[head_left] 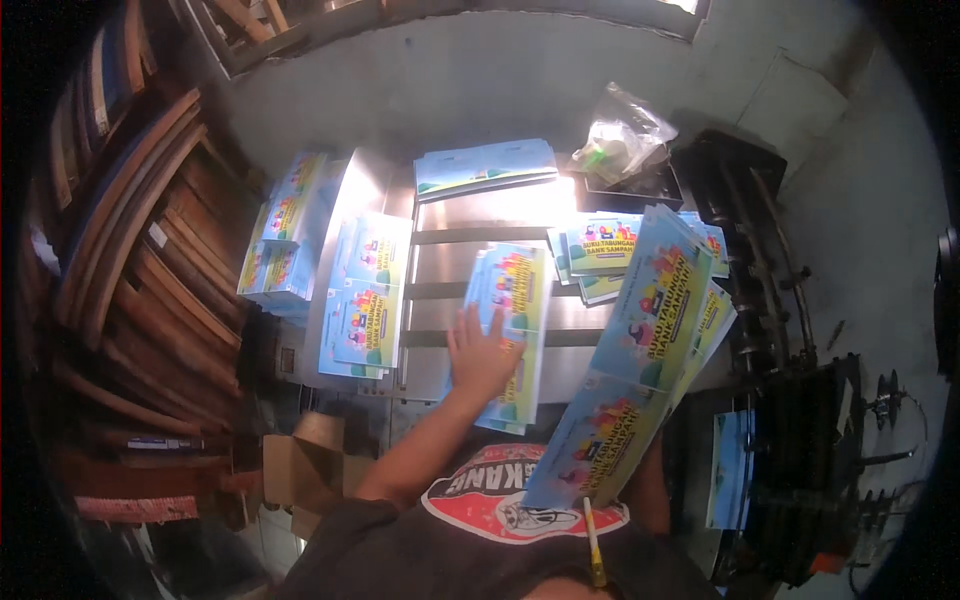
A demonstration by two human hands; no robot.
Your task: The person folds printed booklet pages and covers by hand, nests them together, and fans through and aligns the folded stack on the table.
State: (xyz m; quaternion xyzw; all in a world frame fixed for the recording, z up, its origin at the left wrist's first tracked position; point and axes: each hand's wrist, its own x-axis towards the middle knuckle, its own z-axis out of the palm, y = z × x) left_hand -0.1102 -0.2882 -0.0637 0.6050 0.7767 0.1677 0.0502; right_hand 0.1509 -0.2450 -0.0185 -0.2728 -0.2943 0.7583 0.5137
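Note:
My left hand [483, 352] lies with fingers spread on a small stack of printed cover sheets [522, 290], blue and yellow with colourful figures, at the near middle of the metal table [455, 262]. To its right, a long bundle of the same sheets [622, 375] is raised and slanted, its layers fanned at the right edge. My right forearm [652, 490] goes in behind that bundle, which it appears to hold up; the right hand's fingers are hidden. Left of my left hand rests another sheet stack [365, 300].
Further stacks include a tall one [285, 235] at the left, a blue one [485, 168] at the back and a loose pile [600, 243] at the right. A plastic bag [625, 130] sits on a dark tray. Wooden frames [165, 290] line the left; black machinery [765, 260] stands right. A cardboard box [305, 460] sits below.

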